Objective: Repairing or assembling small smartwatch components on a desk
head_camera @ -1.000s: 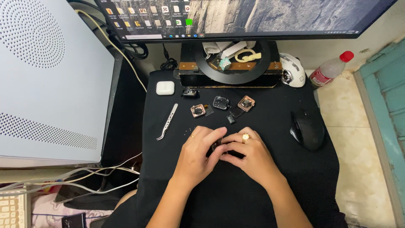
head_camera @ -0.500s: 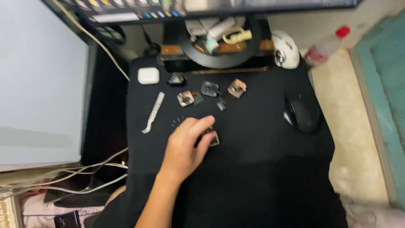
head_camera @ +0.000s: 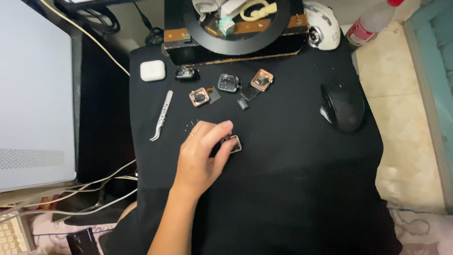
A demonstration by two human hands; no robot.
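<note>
1. Around the left hand (head_camera: 203, 158) lie tweezers (head_camera: 162, 115) at ten o'clock, three small square casings (head_camera: 230, 83) at twelve and a black mouse (head_camera: 343, 106) at two (nothing blocks it).
2. Its fingertips pinch a small square part (head_camera: 233, 143), dark with a pale metal rim, on the black cloth (head_camera: 292, 189).

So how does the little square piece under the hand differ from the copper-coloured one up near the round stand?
The square piece under the left hand, call it the held case, is darker with a silvery rim; the copper case has a rosy metal rim. The held case is touched and partly hidden by fingers; the copper case lies free beside a small dark part. The held case sits mid-cloth; the copper case lies close to the round stand. Both are small rounded squares on the black cloth.
</note>
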